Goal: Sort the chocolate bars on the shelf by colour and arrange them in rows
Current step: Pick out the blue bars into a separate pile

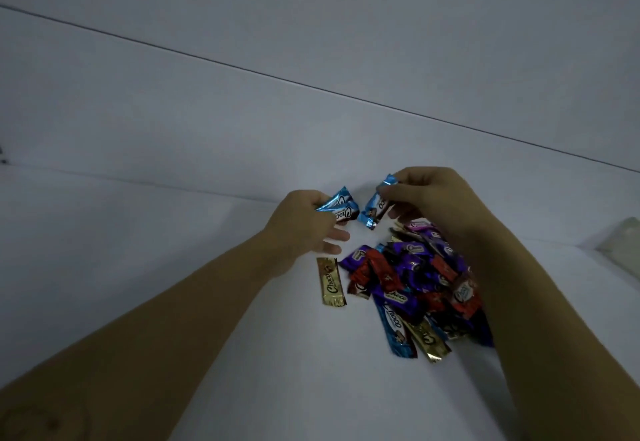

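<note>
1. Chocolate bars (415,281) in shiny foil wrappers (purple, red, blue and gold) lie in a mixed, overlapping heap on the flat white shelf surface (173,250), partly under the right forearm
2. The left hand (304,226) pinches blue-wrapped bars (341,210) between thumb and fingers, lifted just left of the heap's far end. There seem to be two, though I cannot tell for sure
3. The right hand (433,195) grips another blue foil bar (372,212) by its upper end. It hangs tilted, close to the left hand's bars but apart from them
4. A single gold foil bar (330,281) lies flat just left of the heap, near the left wrist
5. A pale greenish object (623,243) sits at the right edge, too blurred to identify
</note>
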A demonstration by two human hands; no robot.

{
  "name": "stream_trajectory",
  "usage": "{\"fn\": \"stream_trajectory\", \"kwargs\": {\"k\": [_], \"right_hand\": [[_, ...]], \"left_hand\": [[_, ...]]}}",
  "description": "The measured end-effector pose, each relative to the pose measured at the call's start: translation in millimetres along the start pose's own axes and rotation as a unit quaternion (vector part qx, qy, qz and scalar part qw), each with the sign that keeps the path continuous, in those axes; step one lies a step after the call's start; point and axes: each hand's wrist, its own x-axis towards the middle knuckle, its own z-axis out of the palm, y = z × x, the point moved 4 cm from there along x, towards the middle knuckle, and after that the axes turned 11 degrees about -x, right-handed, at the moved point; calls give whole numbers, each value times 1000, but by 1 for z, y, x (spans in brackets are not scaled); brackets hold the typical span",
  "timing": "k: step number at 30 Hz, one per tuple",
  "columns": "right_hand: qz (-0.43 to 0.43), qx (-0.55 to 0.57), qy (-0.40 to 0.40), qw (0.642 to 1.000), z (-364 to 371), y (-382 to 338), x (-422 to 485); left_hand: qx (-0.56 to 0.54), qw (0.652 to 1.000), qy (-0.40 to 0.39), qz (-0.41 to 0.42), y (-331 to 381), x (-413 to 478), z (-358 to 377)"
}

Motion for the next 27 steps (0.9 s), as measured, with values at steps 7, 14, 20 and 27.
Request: {"fn": "stream_trajectory", "kwargs": {"k": [7, 14, 20, 27], "right_hand": [[-40, -32, 90, 995, 29, 9, 3], [-61, -415, -20, 908, 27, 27, 7], [-55, -502, -146, 851, 24, 29, 1], [-46, -477, -207, 853, 21, 31, -5]], "left_hand": [[-31, 997, -68, -13, 6, -7, 10], [142, 989, -10, 32, -1, -10, 8], [203, 978, -19, 38, -5, -12, 15], [201, 979, -9, 31, -8, -8, 11]]}}
